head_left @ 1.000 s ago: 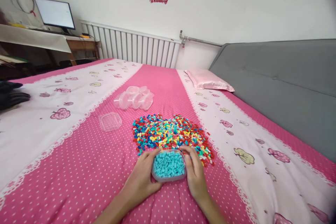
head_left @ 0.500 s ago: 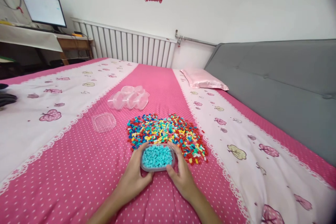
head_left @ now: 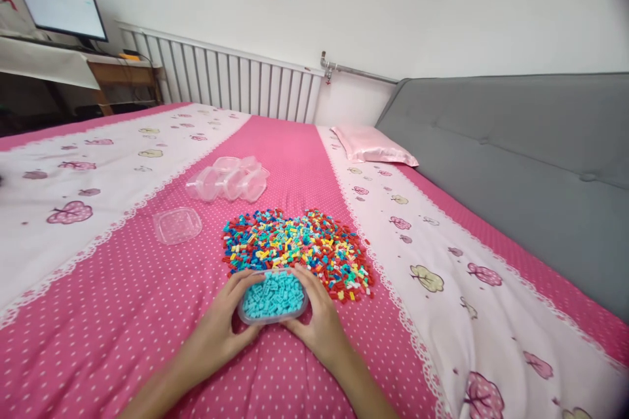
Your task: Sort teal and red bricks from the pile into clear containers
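Observation:
Between my two hands is a clear plastic container (head_left: 240,311) filled with small turquoise building bricks (head_left: 275,294). My left hand (head_left: 228,317) grips its left side, fingers along the far rim and thumb at the near edge. On the opposite side my right hand (head_left: 317,314) holds it the same way. Just beyond the container spreads a pile of mixed small building bricks (head_left: 299,242) in red, blue, yellow, white and green. The container covers part of the pile's near edge.
A clear lid (head_left: 177,225) lies flat on the pink dotted bedspread (head_left: 122,288), left of the pile. Behind it sit several clear plastic containers (head_left: 228,180) grouped together. Farther back are a pink pillow (head_left: 373,145), a grey headboard (head_left: 515,144) and a white radiator (head_left: 221,72).
The view has shifted, so most of the scene sits further left. Both hands still hold the container, which has turned slightly, its right side now a little higher.

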